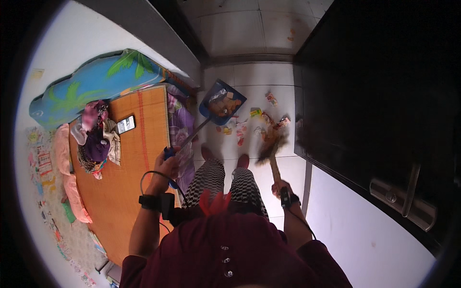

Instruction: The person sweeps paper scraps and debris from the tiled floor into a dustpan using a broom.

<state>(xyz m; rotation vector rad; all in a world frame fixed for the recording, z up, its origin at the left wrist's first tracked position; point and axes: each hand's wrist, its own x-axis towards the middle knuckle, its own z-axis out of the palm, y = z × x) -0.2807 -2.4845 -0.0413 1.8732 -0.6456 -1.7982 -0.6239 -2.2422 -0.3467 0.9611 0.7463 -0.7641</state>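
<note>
My left hand (166, 164) is closed round the handle of a blue dustpan (236, 97), whose pan rests on or just over the white tiles. Crumpled wrappers and brownish scraps (225, 106) lie in the pan. With my right hand (282, 188) I grip the pale handle of a short broom (272, 152); its bristles are somewhat blurred and lie among litter. Between pan and broom, the floor holds a green-and-yellow wrapper (255, 112), a red-and-white wrapper (282, 123) and several small red and yellow scraps. Another wrapper (271, 99) lies farther off.
A bed with an orange mat (120, 192) stands on the left, bearing a phone (126, 125), piled clothes (96, 139) and a blue bolster (96, 86). A dark door (365, 96) with a metal handle (403, 197) is on the right. A threshold (249, 59) crosses the far floor.
</note>
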